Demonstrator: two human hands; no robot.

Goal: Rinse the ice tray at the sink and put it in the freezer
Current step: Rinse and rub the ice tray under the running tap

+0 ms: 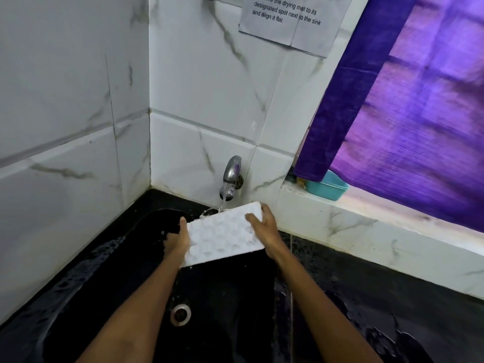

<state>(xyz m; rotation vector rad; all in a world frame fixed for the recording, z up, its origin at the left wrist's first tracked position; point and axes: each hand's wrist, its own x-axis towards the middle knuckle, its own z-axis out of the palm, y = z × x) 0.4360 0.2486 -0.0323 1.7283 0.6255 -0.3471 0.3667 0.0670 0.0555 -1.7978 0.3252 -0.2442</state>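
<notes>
Both forearms reach over the black sink (86, 271), where the left hand (178, 241) and right hand (267, 229) each clasp one short end of the white ice tray (222, 234), tilted under the tap (230, 176). Water is striking its far edge, so rinsing looks underway; carrying it to the freezer, which is not in view, remains.

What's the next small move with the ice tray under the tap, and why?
Probably slide the ice tray back toward the wall so the stream sweeps the remaining cells. Water from the tap strikes only the tray's far edge and splashes off, while most of the surface sits clear of it. The left hand and right hand each have a grip on a short end, so the shift looks easy.
</notes>
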